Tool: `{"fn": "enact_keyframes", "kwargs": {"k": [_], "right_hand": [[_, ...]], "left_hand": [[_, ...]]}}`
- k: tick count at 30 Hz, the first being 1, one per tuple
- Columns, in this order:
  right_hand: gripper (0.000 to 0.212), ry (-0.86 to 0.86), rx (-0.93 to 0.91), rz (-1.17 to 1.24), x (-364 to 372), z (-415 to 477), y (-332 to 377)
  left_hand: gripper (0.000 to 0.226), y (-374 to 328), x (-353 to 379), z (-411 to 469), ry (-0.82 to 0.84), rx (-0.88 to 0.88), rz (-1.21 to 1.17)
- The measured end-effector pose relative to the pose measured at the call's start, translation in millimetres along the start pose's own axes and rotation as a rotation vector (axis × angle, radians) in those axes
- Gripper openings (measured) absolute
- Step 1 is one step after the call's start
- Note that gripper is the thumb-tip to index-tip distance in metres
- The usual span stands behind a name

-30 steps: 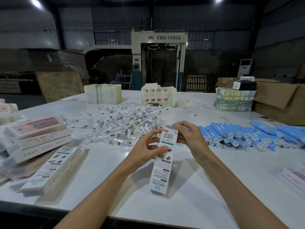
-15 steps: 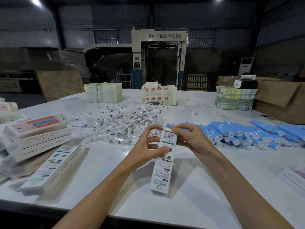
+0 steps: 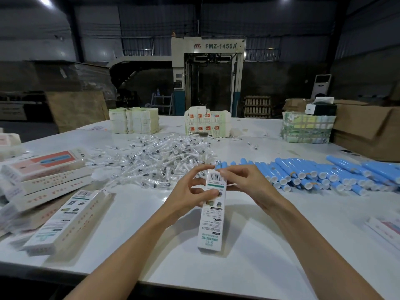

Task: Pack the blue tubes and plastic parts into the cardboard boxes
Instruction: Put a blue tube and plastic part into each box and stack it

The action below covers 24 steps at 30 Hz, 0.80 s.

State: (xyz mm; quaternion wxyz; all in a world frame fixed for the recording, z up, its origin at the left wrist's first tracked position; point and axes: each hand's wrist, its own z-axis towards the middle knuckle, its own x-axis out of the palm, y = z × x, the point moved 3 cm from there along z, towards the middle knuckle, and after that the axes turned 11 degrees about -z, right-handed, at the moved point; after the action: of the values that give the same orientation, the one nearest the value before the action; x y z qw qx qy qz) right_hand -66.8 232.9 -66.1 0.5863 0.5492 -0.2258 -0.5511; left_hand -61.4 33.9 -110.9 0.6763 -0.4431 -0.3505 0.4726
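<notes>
Both hands are up at centre, working one narrow white box (image 3: 213,211) that stands tilted, its lower end down on the white surface (image 3: 249,256). The left hand (image 3: 190,197) grips the box's upper part, thumb pressed across the printed face. The right hand (image 3: 249,185) pinches the top end by the barcode, fingertips closed on the flap there.

Just behind the hands, a loose heap of clear plastic parts (image 3: 158,163) sprawls across the middle of the surface, far too many to count. To the right, a long row of blue tubes (image 3: 313,175) lies with white caps facing near; dozens, no exact count possible.

On the near left, one closed box (image 3: 62,221) like the held one lies flat, and beside it further left sits a stack of boxes (image 3: 43,176), at least four, the pink-and-blue one on top.

At the far edge, three bundles: a cream stack of flat cartons (image 3: 134,120) on the left, a red-printed stack (image 3: 206,123) in the middle, a green-and-yellow wrapped bundle (image 3: 307,128) on the right. A brown cardboard carton (image 3: 365,128) sits far right.
</notes>
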Motion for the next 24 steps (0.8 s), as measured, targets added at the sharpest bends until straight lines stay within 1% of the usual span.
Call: {"fn": "enact_keyframes", "kwargs": {"k": [3,5,10,16,18,24], "right_hand": [[0.013,-0.107,-0.084,-0.057,4,0,0],[0.013,-0.139,-0.123,-0.057,5,1,-1],[0.016,-0.142,-0.123,-0.014,7,1,-5],[0.010,-0.187,-0.152,-0.034,8,3,-8],[0.011,-0.199,-0.161,-0.042,9,4,-9],[0.015,-0.230,-0.156,-0.036,11,8,-21]], "left_hand": [[0.070,-1,-1,0,-0.017,0.015,-0.026],[0.068,-1,0,-1,-0.015,0.023,-0.053],[0.060,-1,-1,-1,-0.034,0.034,-0.070],[0.047,-4,1,-2,-0.042,0.036,-0.082],[0.044,-4,1,-2,-0.055,0.031,-0.079],[0.042,0,0,-2,-0.063,0.031,-0.069]]}}
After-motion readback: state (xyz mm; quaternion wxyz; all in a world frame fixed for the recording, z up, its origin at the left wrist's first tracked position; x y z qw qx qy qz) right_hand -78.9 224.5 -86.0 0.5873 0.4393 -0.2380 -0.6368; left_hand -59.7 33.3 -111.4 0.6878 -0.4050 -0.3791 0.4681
